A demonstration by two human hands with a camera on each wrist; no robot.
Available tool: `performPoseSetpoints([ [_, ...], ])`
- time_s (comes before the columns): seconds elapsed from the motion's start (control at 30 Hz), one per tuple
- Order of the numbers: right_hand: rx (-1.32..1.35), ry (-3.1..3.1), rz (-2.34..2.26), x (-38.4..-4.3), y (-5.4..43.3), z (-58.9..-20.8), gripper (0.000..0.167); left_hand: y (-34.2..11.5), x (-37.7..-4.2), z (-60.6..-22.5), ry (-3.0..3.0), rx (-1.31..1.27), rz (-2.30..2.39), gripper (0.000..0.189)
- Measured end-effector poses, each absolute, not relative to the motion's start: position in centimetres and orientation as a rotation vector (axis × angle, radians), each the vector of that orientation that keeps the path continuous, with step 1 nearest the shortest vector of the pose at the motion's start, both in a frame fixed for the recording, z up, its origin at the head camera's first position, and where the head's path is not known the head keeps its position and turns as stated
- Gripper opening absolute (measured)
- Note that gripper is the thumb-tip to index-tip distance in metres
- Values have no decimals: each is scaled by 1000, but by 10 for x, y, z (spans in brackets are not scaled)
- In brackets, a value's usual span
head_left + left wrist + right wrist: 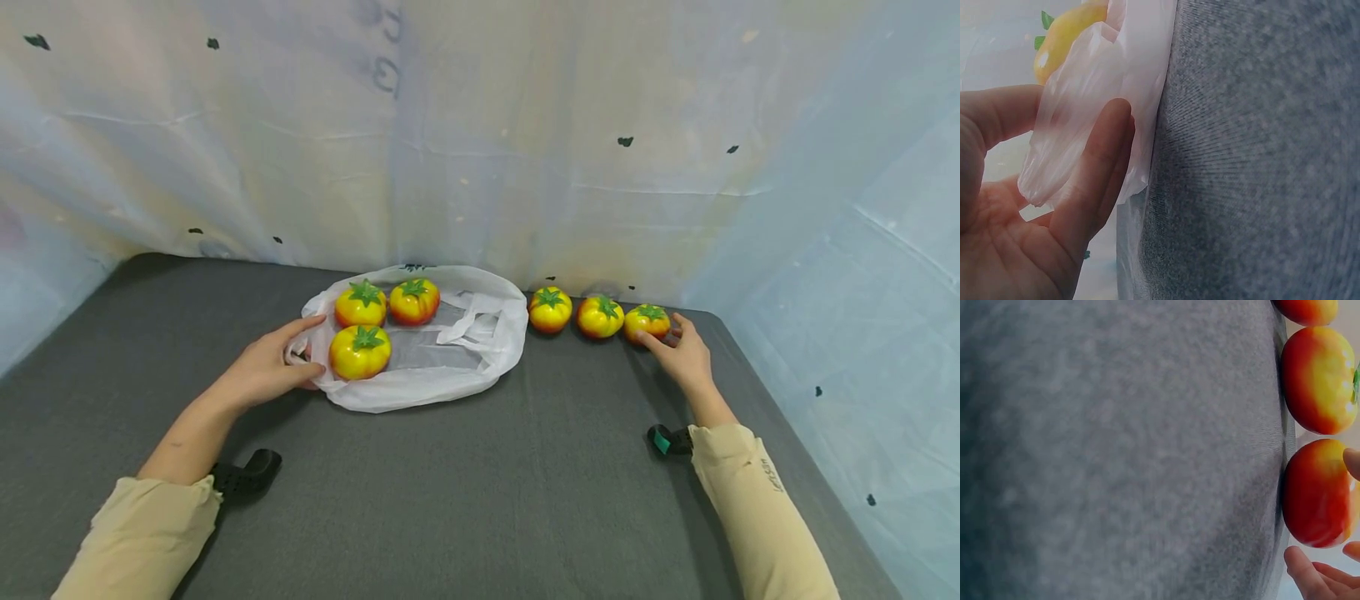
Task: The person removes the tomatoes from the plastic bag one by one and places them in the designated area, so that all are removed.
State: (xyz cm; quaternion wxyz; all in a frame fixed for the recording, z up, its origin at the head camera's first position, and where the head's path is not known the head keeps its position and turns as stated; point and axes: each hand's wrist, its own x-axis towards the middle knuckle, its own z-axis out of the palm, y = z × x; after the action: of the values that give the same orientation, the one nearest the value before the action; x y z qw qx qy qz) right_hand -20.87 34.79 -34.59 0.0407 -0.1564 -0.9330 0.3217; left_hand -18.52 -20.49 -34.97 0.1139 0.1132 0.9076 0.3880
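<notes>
Ok, we've got six tomatoes (356, 360) (three left, three right), one bag (420, 398), two hands (258, 368), two wrist cams (258, 472), one table (450, 500).

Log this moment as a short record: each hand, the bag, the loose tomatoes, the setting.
left hand: holds the left end of the white plastic bag, plastic between its fingers
right hand: spread around the right-end tomato, at least one fingertip apart from it
bag contents: three bagged tomatoes
loose: three tomatoes in a row, right of the bag
surface: dark gray table
backdrop: pale sheeting
</notes>
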Motion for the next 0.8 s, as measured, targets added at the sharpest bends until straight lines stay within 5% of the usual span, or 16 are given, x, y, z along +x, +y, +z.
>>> performPoseSetpoints([
  [0.8, -412, -2703, 1012, -184, 335, -327, 82, -205, -185, -350, 2633, 335, 1170, 78],
])
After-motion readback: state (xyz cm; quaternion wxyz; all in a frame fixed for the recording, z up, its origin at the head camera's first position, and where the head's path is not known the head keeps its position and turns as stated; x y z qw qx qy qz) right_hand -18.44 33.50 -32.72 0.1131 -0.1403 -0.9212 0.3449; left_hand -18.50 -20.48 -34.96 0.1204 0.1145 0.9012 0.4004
